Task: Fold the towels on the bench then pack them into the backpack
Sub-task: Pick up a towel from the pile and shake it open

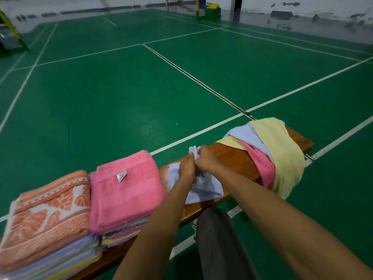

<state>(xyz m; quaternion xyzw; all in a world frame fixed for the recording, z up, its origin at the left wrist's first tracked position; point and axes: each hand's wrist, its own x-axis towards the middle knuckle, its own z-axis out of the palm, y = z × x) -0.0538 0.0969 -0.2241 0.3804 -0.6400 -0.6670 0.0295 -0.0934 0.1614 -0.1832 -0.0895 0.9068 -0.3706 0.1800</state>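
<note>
A small pale blue towel (203,188) lies on the wooden bench (232,156) in front of me. My left hand (187,165) and my right hand (205,157) both grip it close together at its far edge, with a bunched corner sticking up past my fingers. To the left stand two stacks of folded towels: one topped by a pink towel (125,190), the other by an orange patterned towel (46,211). At the bench's right end lies a heap of unfolded towels (276,154), yellow, pink and pale blue. No backpack is in view.
The bench stands on a green court floor (141,87) with white lines. My knee in grey trousers (218,239) is just in front of the bench. A green and yellow post base (212,11) stands far off by the back wall.
</note>
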